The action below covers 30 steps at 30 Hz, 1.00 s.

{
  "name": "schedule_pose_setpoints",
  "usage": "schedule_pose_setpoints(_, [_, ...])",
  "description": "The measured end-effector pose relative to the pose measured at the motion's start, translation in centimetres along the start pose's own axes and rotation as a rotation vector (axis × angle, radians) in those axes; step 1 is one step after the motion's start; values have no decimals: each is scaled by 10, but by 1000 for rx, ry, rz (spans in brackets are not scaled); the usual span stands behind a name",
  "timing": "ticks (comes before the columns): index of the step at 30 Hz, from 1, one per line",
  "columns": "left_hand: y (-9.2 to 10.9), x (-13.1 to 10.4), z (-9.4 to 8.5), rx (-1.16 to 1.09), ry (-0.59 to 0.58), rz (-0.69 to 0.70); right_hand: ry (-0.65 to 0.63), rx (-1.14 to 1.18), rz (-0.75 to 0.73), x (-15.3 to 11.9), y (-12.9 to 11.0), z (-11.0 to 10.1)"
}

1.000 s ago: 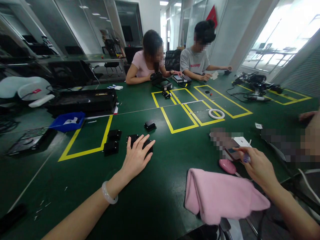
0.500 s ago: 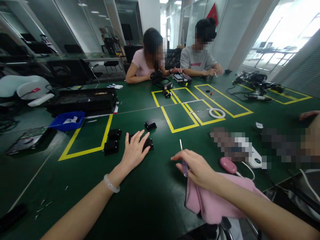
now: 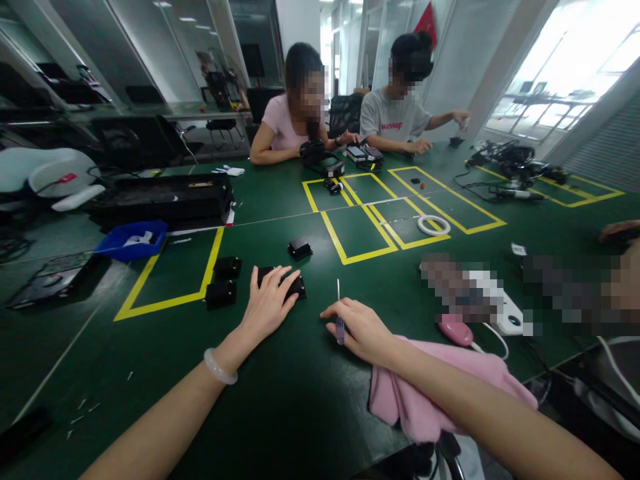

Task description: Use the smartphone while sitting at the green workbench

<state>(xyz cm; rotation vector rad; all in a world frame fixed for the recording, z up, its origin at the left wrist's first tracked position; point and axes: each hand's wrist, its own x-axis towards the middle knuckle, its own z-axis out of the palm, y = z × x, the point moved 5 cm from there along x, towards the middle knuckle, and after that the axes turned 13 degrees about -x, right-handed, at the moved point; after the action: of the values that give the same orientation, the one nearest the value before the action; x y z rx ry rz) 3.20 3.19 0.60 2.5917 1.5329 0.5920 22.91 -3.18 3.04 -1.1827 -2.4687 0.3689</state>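
My left hand (image 3: 270, 300) lies palm down with fingers spread over a black box (image 3: 299, 287), partly hidden under the fingers. In my right hand (image 3: 363, 330) is a small screwdriver (image 3: 341, 330) with a translucent purple handle, its thin metal shaft pointing away from me. Two more black boxes, one nearer (image 3: 221, 293) and one farther (image 3: 228, 267), sit left of my left hand. Another black box (image 3: 300, 249) stands just beyond my fingertips. A pink cloth (image 3: 425, 400) lies beneath my right forearm.
Yellow tape outlines mark the green table (image 3: 280, 413). A blue tray (image 3: 133, 241) and a long black case (image 3: 165, 200) are at left, small screws (image 3: 80, 419) at lower left. A white tape roll (image 3: 434, 225) and pink mouse-like object (image 3: 455, 330) are at right. Two people sit opposite.
My right hand has moved left with the screwdriver, closer to my left hand. Across the table, the person in grey has reached one arm out to the right.
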Motion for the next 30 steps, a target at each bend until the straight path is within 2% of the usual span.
schedule_pose_setpoints(7, [2,-2,-1,-21,-13,-12,11,25,-18,7,2,4])
schedule_pose_setpoints(12, [5,-4,-3,-44,-33,-14,29,43,-9,4,-1,-2])
schedule_pose_setpoints(16, [8,-6,-3,-55,-46,-9,73,33,-7,-1,-5,-20])
schedule_pose_setpoints(19, [7,-8,-3,-66,-47,-4,92,-49,17,-13,6,-43])
schedule_pose_setpoints(22, [6,-9,-2,-86,-53,-8,120,-214,138,-39,48,-73])
schedule_pose_setpoints(26, [8,-8,-3,-88,-57,-15,224,-546,481,-92,137,-113])
schedule_pose_setpoints(28, [9,-8,-3,-81,-55,-13,223,-681,588,-117,173,-121])
schedule_pose_setpoints(30, [10,-7,-3,-76,-46,-7,183,-724,562,-131,194,-117])
